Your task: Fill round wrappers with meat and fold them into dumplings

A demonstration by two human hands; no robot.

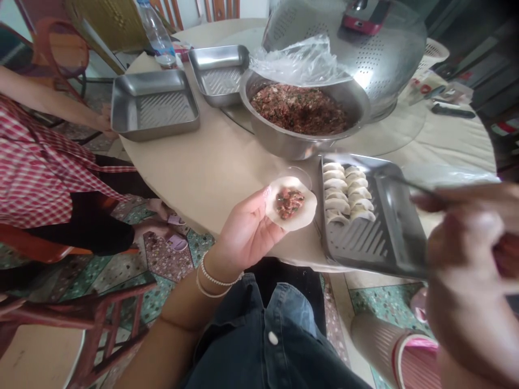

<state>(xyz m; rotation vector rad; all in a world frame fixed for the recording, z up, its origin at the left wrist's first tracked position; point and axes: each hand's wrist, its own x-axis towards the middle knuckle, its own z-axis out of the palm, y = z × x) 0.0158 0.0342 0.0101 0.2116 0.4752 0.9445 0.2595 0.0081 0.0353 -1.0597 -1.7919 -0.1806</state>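
Cloth in red and white check covers the person (36, 167) seated at my far left, beside the round table (219, 162). On the table's far side two empty steel trays (156, 105) sit close together, with a water bottle (156, 32) behind them. Nearer me, my left hand (247, 232) is palm up and open, fingers cupped under a round dumpling wrapper (292, 202). The wrapper lies flat on my fingertips just off the table edge, with a lump of meat filling (289, 201) in its middle. Beyond it stands a big steel bowl (302, 111) of the same mince, a crumpled plastic bag (300, 62) at its far rim and a colander (365, 48) behind. Right of the wrapper is another tray (389, 227), holding two rows of folded dumplings (346, 192) at its far end. My right hand (466, 243) is close to the camera and blurred; it seems closed around a thin dark tool (421, 189) that points over this tray.
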